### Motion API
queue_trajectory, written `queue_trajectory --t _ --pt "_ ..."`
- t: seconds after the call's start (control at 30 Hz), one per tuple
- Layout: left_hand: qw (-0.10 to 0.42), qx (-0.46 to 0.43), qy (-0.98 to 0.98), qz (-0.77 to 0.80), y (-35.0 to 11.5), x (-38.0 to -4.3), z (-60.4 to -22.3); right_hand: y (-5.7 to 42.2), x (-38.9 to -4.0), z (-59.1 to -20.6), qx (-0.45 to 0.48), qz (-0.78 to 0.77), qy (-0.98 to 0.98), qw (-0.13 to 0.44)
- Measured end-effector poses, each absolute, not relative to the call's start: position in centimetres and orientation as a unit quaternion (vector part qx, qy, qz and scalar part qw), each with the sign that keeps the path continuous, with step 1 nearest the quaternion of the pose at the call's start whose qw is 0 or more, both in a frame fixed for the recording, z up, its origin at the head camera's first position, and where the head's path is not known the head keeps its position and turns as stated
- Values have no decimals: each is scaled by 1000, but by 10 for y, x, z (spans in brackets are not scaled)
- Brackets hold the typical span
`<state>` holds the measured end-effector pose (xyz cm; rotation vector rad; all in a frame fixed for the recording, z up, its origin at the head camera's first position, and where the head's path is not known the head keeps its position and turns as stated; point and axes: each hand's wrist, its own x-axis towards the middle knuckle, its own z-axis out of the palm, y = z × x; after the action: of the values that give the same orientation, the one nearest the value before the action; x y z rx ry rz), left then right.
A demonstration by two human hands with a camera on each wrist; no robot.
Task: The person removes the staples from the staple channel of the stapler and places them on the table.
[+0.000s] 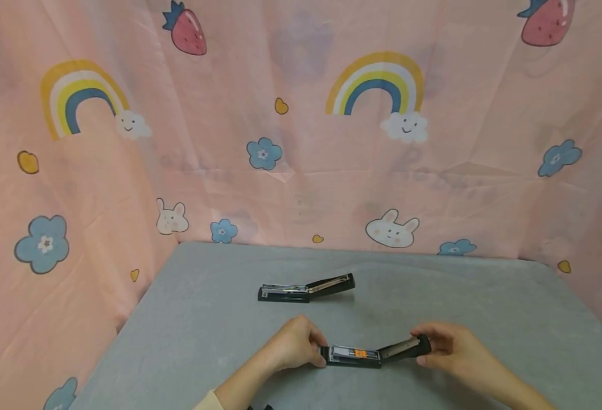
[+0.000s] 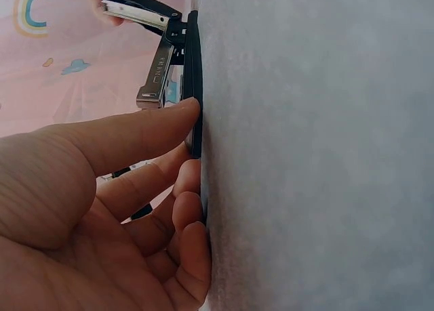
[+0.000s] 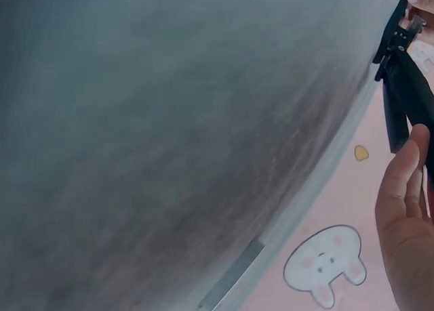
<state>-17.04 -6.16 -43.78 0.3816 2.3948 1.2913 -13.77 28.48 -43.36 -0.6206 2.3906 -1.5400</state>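
A black stapler (image 1: 354, 357) lies on the grey table, folded wide apart, with an orange label on its metal magazine. My left hand (image 1: 296, 344) pinches the end of its base between thumb and fingers. The left wrist view shows the thumb (image 2: 146, 135) on the base's edge and the other fingers curled against the tabletop. At the opposite end my right hand (image 1: 452, 350) holds the raised top arm (image 1: 400, 348) between thumb and fingers. Behind the hands rests a second black stapler (image 1: 284, 293), likewise unfolded and untouched.
The grey table (image 1: 178, 319) meets a pink patterned curtain (image 1: 301, 188) at its back and sides. Small dark pieces (image 1: 261, 408) show at the bottom edge of the head view. A flat grey strip (image 3: 234, 274) appears near the table's edge; what it is, I cannot tell.
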Motion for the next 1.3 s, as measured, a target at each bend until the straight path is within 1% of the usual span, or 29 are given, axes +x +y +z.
queue_trajectory --t 0.17,0.37,0.5,0.77,1.3 --pt "199 135 853 462 -62 -170 -439 295 -138 -434 -171 -507 830 161" --pt "198 134 854 463 -64 -169 -440 302 -142 -435 -174 -486 834 196" --pt "195 134 855 461 -64 -168 -441 306 -143 -439 -194 -486 829 196" --pt "194 134 855 462 -63 -168 -440 307 -144 -443 -202 -478 830 204" --pt "196 128 855 463 -61 -170 -440 299 -144 -431 -173 -472 847 176"
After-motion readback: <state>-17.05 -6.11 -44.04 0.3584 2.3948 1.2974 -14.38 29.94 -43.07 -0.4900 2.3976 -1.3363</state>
